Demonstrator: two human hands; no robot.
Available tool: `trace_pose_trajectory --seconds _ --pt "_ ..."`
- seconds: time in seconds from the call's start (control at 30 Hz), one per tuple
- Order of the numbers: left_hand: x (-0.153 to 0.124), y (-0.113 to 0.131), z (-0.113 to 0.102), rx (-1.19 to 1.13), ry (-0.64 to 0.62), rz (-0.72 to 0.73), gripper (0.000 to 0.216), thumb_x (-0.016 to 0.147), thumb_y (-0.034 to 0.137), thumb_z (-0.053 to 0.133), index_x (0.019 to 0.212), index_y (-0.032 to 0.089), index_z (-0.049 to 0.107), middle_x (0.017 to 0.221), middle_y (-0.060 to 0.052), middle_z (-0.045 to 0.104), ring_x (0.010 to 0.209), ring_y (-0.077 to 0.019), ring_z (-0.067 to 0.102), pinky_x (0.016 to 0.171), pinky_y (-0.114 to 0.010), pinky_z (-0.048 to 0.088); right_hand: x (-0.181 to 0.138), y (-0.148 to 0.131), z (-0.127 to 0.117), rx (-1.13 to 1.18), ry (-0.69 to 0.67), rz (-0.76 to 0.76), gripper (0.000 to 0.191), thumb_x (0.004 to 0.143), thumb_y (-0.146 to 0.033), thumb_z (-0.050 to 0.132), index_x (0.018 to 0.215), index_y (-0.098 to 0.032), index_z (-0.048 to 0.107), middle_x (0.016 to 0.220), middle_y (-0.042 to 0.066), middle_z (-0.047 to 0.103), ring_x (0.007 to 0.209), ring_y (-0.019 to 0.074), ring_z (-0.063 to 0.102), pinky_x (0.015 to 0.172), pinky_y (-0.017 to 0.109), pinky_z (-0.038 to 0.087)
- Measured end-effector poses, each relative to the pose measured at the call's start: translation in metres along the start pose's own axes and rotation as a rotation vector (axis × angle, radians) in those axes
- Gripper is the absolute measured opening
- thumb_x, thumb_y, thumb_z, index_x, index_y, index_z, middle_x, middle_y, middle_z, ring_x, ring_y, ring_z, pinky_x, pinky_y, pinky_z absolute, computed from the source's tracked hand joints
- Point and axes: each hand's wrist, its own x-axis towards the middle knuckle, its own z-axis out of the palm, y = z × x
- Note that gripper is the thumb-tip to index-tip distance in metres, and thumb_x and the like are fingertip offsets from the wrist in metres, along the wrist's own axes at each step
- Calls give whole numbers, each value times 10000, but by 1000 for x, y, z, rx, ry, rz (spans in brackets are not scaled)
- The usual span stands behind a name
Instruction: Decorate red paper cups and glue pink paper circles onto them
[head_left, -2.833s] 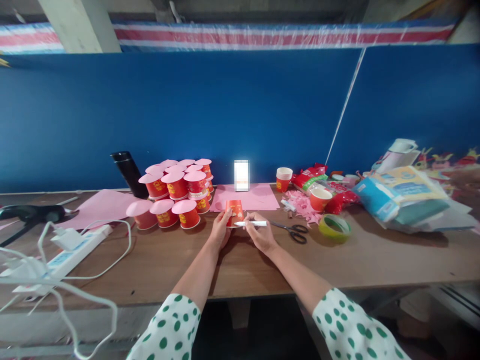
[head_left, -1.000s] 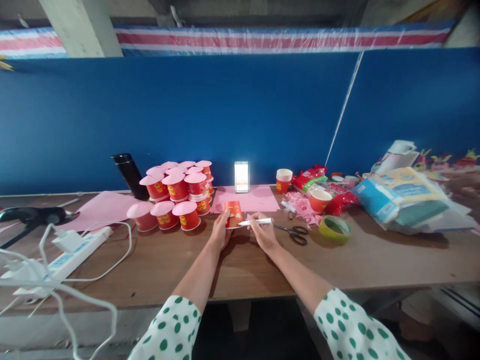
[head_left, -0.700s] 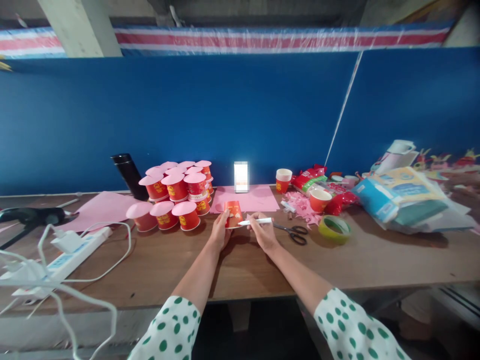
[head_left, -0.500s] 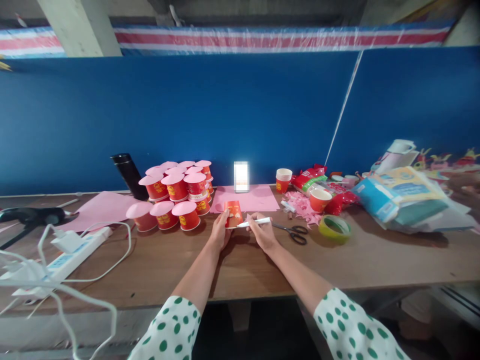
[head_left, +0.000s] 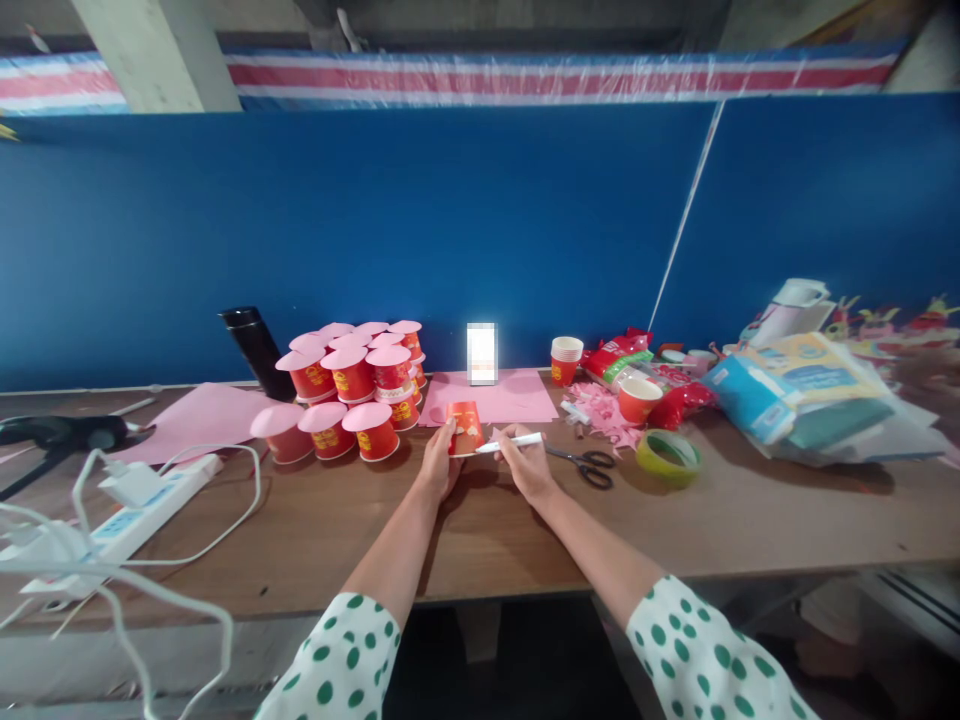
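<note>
My left hand [head_left: 439, 462] is curled round a red cup [head_left: 466, 425] at the centre of the frame, its white rim turned down toward me; my right hand [head_left: 529, 465] pinches a white marker [head_left: 531, 440], tip close by that rim, though I cannot tell whether it touches. As I judge it, the work is well along: the capped cups [head_left: 328, 440] at centre left each wear a pink disc, while the one I hold has none, so it looks unfinished; the nested cups [head_left: 565, 370], right of centre, and a loose cup [head_left: 639, 405] beside them are bare too.

Counting: one cup in hand and one marker in use; three capped cups in the front row, with a tiered group behind them that overlaps too much for a sure number; one stack of nested cups, how many inside I cannot tell; one loose cup; one pair of scissors [head_left: 577, 460] and one roll of tape [head_left: 651, 465] at centre right; one pink sheet [head_left: 199, 415] at left, and at centre a pile of pink paper [head_left: 525, 395], its sheets too flush to count.
</note>
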Motion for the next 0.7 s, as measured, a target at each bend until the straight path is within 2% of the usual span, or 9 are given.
trace_pose_trajectory --seconds 0.23,0.47,0.7 --pt "0 0 0 -1 7 -16 307 677 397 749 761 146 591 691 -17 662 618 -134 625 673 -267 505 2 1 0 8 31 1 183 801 -333 537 690 -190 558 568 -12 593 522 113 528 492 214 398" --pt "1 0 0 -7 6 -16 318 683 411 737 781 142 599 732 -37 674 774 -183 668 758 -294 509 1 3 0 8 -1 16 178 777 -333 560 671 -190 552 528 -20 581 496 116 529 482 215 406" --pt "0 0 0 -1 0 -25 319 697 415 726 808 139 609 759 -52 682 795 -190 672 761 -295 518 1 0 -1 -4 48 4 182 792 -339 539 680 -196 547 553 -14 579 513 114 517 481 212 394"
